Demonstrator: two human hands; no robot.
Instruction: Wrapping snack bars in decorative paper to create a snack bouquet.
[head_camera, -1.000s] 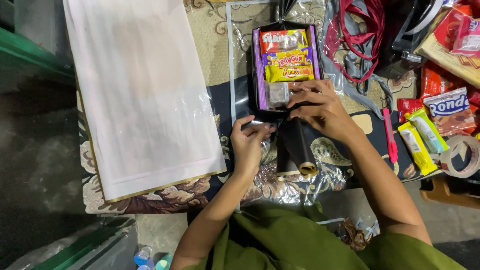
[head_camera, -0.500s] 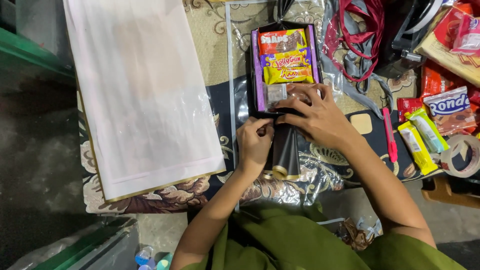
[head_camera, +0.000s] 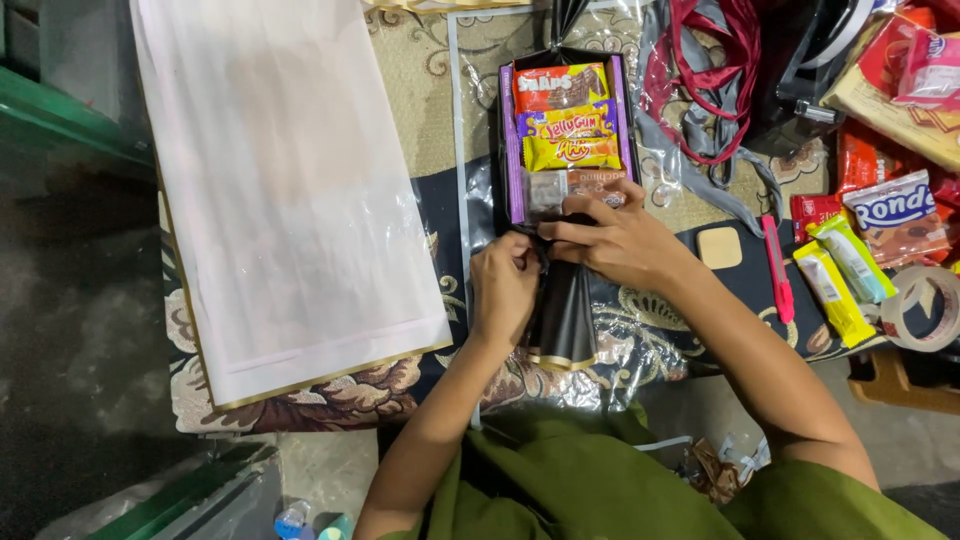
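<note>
A black tray (head_camera: 503, 150) with purple sides lies on the patterned cloth, filled with red, purple and yellow snack packets (head_camera: 565, 120). My right hand (head_camera: 610, 240) presses on the tray's near end, fingers over a small clear-wrapped packet. My left hand (head_camera: 503, 285) pinches the black wrapping (head_camera: 565, 320) gathered at the tray's near edge; the wrap's gold-trimmed end hangs toward me. Clear plastic film (head_camera: 460, 130) lies under and around the tray.
A large white paper sheet (head_camera: 285, 190) covers the left of the table. To the right lie a pink cutter (head_camera: 777, 270), yellow-green snack bars (head_camera: 835, 280), a roll of tape (head_camera: 925, 305), red snack packets (head_camera: 880, 200) and a red and grey ribbon (head_camera: 715, 90).
My left hand moved from holding a small tool near the tray's corner to gripping the black wrap. The wrap got bunched below the tray. My right hand slid slightly down the tray's end.
</note>
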